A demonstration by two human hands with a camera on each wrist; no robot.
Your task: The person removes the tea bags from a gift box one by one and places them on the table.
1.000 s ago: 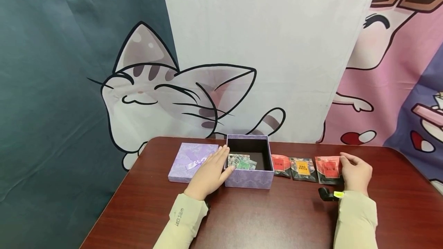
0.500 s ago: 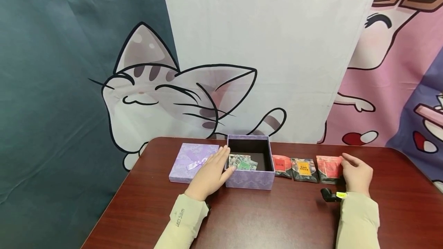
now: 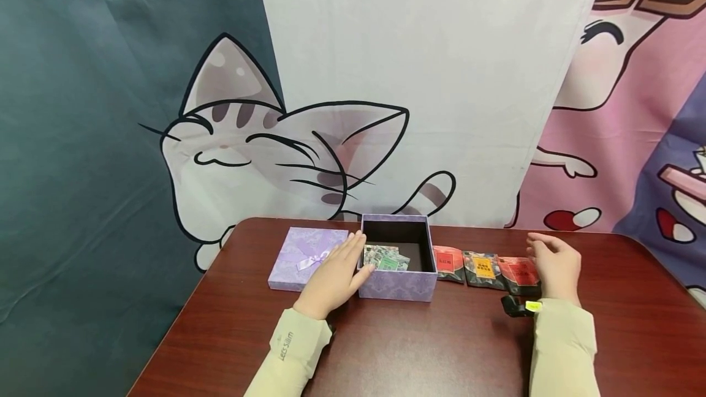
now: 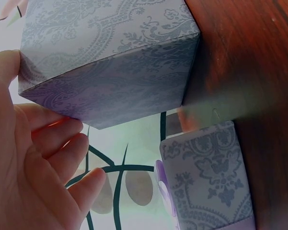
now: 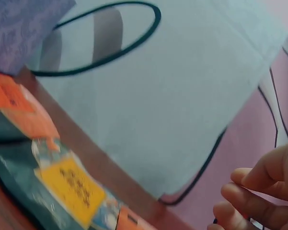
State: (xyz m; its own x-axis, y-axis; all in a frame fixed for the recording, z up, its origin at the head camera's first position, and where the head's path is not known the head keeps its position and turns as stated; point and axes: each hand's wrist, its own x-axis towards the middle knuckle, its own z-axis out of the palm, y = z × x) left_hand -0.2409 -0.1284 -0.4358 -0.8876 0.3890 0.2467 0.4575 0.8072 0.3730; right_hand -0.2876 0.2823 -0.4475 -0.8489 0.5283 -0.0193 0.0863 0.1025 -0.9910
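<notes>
The left hand (image 3: 336, 274) rests open against the open lilac cardboard box (image 3: 398, 283). The right hand (image 3: 554, 265), loosely open, hovers over the red-labelled dark foil sachet (image 3: 518, 274) on the surface (image 3: 419, 348); it looks light, crinkly and slippery, best pinched by an edge.

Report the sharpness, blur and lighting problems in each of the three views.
Head view: sharp and evenly lit, wide-angle bending at the edges. Left wrist view: purple box crisp, but the table has a smeared patch and the left hand looks washed out. Right wrist view: motion-blurred throughout, packets and right hand soft.
</notes>
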